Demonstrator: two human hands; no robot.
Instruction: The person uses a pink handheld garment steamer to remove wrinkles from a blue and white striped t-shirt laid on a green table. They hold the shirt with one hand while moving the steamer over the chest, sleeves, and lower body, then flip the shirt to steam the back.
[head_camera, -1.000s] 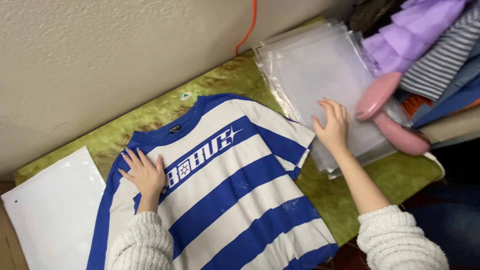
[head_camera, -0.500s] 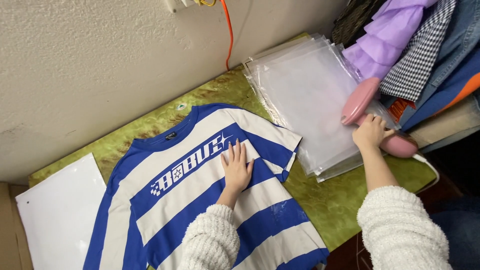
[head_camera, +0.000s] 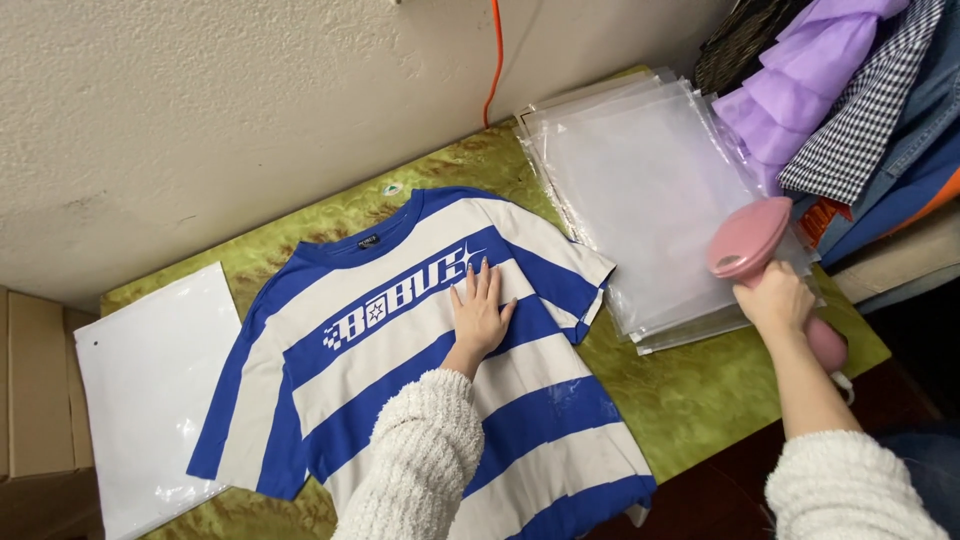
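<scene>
Clear bags (head_camera: 650, 200) (stacked) beside pink steamer (head_camera: 752, 240).

This looks like a small garment-packing workroom rather than a home. A green table (head_camera: 700, 390) against a rough plaster wall (head_camera: 200, 110) carries a stack of clear plastic garment bags (head_camera: 640, 190), a pink handheld steamer (head_camera: 752, 245), and a heap of mixed clothing (head_camera: 850, 110). Cardboard boxes (head_camera: 35, 390) stand beside it.

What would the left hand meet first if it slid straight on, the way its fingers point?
The left hand lies flat on the striped shirt, fingers pointing toward the wall. It would probably cross the shirt's shoulder edge first, then bare green table.
</scene>
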